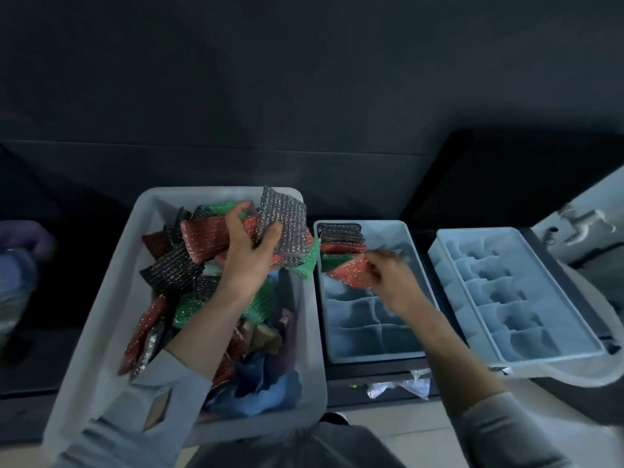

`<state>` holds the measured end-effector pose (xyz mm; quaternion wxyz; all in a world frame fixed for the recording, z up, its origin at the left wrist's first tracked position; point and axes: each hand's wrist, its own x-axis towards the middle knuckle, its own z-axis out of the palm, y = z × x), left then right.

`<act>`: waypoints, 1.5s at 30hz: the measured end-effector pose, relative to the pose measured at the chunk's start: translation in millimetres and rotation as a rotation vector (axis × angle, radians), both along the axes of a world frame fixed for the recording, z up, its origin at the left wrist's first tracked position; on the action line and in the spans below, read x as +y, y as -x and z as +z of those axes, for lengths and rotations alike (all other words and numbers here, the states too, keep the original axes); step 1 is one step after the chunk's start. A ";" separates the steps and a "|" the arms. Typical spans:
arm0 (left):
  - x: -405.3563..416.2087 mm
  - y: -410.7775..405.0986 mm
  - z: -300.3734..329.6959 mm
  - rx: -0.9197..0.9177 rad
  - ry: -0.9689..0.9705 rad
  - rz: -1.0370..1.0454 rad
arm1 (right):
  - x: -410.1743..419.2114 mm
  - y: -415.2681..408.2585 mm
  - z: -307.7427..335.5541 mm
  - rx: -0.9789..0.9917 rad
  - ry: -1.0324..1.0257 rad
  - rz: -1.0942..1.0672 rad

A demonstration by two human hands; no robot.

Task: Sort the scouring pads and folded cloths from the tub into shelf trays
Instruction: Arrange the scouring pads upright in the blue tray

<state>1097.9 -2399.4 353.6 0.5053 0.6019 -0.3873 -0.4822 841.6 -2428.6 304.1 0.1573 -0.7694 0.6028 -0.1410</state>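
A grey tub (101,319) holds several glittery scouring pads in red, green and black, with blue folded cloths (266,386) at its near right corner. My left hand (250,244) is over the tub, shut on a silver-grey scouring pad (283,221) and a red one under it. My right hand (388,275) holds a red scouring pad (351,270) over the near blue divided tray (418,265). Black, red and green pads (341,241) stand in that tray's far left compartments. A second blue divided tray (516,363) lies to the right with nothing in it.
A dark wall rises behind the tub and trays. A crumpled plastic wrapper (398,386) lies in front of the near tray. A white object (587,214) stands at the far right. A blurred bluish bundle (17,275) sits at the left edge.
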 end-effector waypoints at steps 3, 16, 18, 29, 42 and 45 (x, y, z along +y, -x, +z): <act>3.7 4.0 10.2 -0.053 0.036 -0.010 | -4.8 -16.0 -9.7 0.152 0.045 0.099; 9.8 -3.5 2.1 -0.181 0.084 -0.073 | -2.8 -37.6 -39.3 0.355 0.284 0.130; 9.2 -2.3 2.6 -0.181 0.080 -0.089 | -2.8 -35.6 -43.2 0.277 0.309 0.107; 7.3 18.3 16.0 -0.381 0.186 -0.320 | 0.1 -67.7 42.3 -1.066 -0.432 -0.262; 3.2 -7.1 11.2 -0.267 0.134 -0.065 | -18.7 9.3 34.0 -0.701 0.040 -0.312; 3.8 -6.9 9.1 -0.259 0.153 -0.039 | -19.0 1.2 21.4 -0.355 0.095 -0.180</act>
